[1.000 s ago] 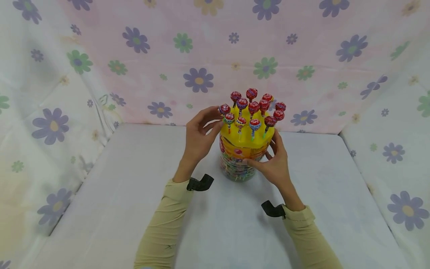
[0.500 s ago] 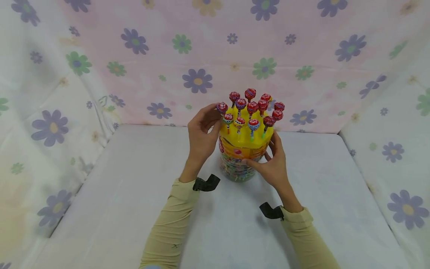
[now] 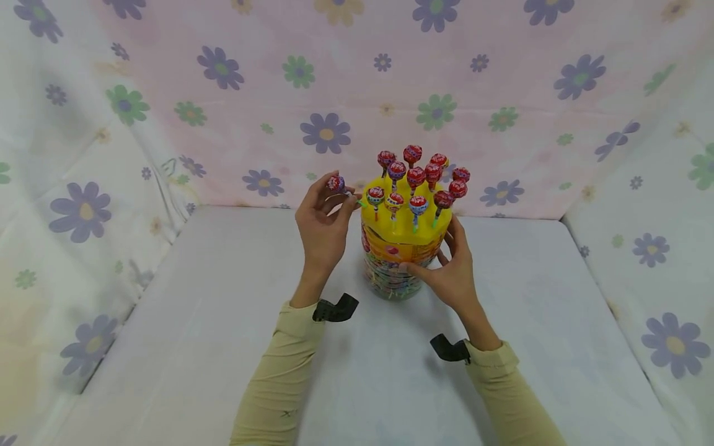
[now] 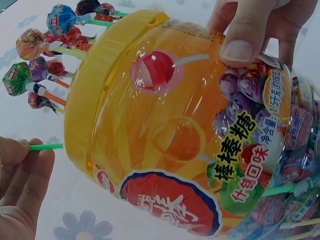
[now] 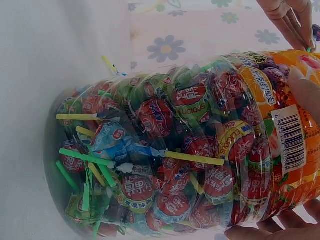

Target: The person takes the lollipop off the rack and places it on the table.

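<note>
My left hand (image 3: pixel 325 229) pinches a lollipop (image 3: pixel 336 183) with a red and purple wrapper, just left of the jar's lid. Its green stick (image 4: pixel 46 147) shows between thumb and finger in the left wrist view, the tip close to the lid's edge. A large clear jar (image 3: pixel 393 275) full of wrapped lollipops stands on the table under a yellow lid (image 3: pixel 398 230). Several lollipops (image 3: pixel 415 178) stand upright in that lid. From the right side my right hand (image 3: pixel 454 272) grips the jar, thumb in front on the label (image 4: pixel 182 125) and fingers round behind.
A white-covered table (image 3: pixel 234 297) lies under the jar. Behind it hangs a pink flowered cloth (image 3: pixel 357 80), with white flowered cloths at both sides. Black wrist mounts (image 3: pixel 336 308) sit at both sleeve cuffs.
My left hand has drawn the lollipop from the lid's left edge and moved it left, tilting it over. My right hand stays on the jar.
</note>
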Motion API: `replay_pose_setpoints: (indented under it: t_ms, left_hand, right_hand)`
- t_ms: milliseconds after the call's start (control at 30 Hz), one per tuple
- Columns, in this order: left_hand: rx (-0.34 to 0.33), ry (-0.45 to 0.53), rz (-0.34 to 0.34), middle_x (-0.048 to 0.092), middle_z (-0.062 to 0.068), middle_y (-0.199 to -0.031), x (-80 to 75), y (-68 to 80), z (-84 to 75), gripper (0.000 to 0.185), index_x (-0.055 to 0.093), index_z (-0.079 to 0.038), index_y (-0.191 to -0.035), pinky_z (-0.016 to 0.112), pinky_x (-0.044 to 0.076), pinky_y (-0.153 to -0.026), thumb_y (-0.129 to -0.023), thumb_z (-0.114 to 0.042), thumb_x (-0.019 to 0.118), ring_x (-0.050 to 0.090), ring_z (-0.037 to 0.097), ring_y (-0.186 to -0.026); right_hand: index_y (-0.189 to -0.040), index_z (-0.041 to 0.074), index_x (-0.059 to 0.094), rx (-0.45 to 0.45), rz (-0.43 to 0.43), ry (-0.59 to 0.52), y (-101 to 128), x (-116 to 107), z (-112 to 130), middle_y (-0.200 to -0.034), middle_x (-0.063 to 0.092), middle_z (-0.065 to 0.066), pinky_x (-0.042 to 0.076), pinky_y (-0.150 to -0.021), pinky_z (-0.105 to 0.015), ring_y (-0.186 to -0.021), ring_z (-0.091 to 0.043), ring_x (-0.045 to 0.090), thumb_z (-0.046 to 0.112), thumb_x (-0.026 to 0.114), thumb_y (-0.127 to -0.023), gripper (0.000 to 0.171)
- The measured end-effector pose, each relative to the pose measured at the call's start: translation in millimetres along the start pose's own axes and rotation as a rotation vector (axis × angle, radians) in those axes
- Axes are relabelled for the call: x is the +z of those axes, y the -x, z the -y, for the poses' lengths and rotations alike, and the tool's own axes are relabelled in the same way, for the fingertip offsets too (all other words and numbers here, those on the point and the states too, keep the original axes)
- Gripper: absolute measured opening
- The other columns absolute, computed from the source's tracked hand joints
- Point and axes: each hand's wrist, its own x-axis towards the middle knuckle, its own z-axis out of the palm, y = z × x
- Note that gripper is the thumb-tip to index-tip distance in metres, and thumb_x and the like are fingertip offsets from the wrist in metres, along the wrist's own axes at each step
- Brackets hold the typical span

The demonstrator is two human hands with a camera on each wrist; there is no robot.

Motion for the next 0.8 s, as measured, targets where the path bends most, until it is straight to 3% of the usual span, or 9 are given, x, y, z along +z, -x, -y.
replay_pose_setpoints:
  t_ms: [333,667,800]
  left_hand:
    - [-0.004,0.01,-0.042,0.067,0.024,-0.105,-19.7,0.9,2.3,0.044,0.057,0.009,-0.134,0.031,0.063,-0.082,-0.091,0.01,0.068,0.072,0.014,-0.091]
    - [-0.251,-0.15,0.018,0.068,0.029,-0.107,-48.1,14.1,11.3,0.044,0.059,0.008,-0.132,0.02,0.061,-0.077,-0.089,0.008,0.07,0.07,0.004,-0.085]
    - [-0.314,-0.198,0.049,0.069,0.029,-0.108,-60.5,20.3,22.0,0.044,0.061,0.006,-0.133,0.019,0.06,-0.075,-0.089,0.007,0.071,0.071,0.009,-0.085]
  right_hand:
    - [-0.158,0.004,0.024,-0.015,0.005,-0.013,0,-2,-2,-0.159,0.035,-0.019,0.038,-0.113,-0.064,-0.147,-0.039,0.035,-0.001,0.084,-0.08,0.098]
    - [-0.158,0.003,0.025,-0.016,0.008,-0.014,1,-1,-3,-0.158,0.034,-0.02,0.038,-0.112,-0.064,-0.147,-0.042,0.034,-0.002,0.084,-0.08,0.098]
    - [-0.158,0.003,0.024,-0.018,0.008,-0.014,1,-1,-2,-0.159,0.034,-0.02,0.037,-0.113,-0.064,-0.147,-0.043,0.034,-0.002,0.084,-0.08,0.098]
